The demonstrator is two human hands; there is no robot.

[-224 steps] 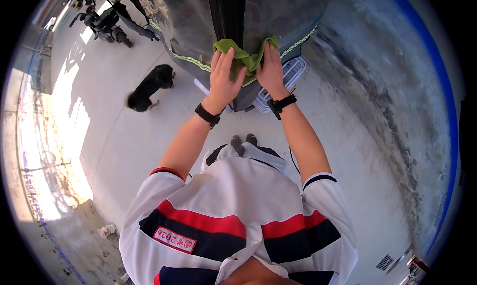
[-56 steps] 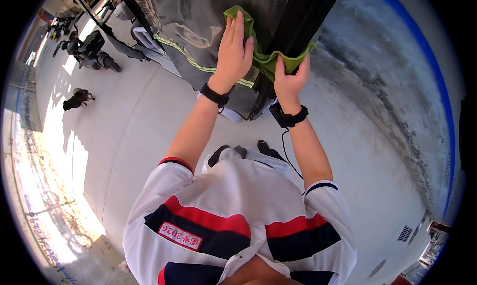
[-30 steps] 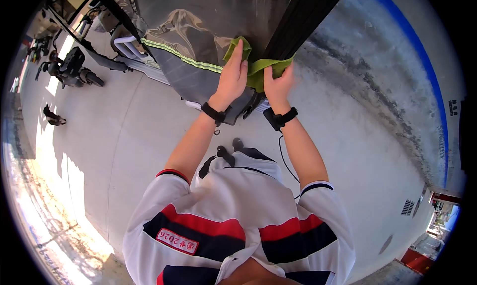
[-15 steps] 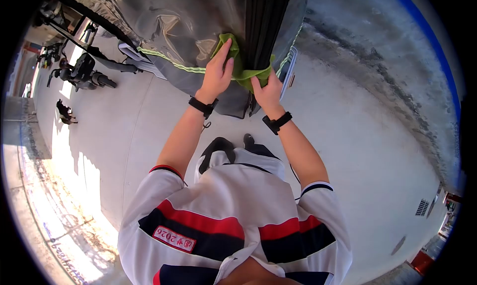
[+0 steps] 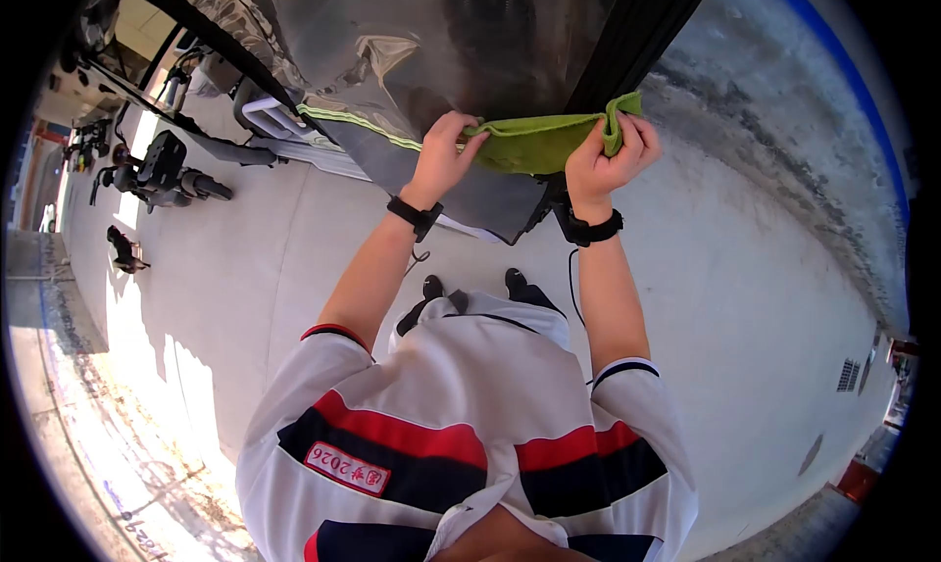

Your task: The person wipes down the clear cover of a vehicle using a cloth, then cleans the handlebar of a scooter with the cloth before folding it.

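A green cloth is stretched between my two hands, across the lower part of a clear plastic cover with a grey lower edge. My left hand pinches the cloth's left end at the cover's yellow-green trim. Fingers of my right hand are wrapped round the right end, which sticks up above them, just right of the cover's black strip. Each wrist wears a black band.
A parked scooter stands at the left, with a small dark dog below it. White rails show behind the cover. A grey wall with a blue stripe curves along the right.
The cloth, earlier bunched between my hands, is now pulled out wider. My right hand has moved right. The black strip now leans to the right, and the dog is farther off than at first.
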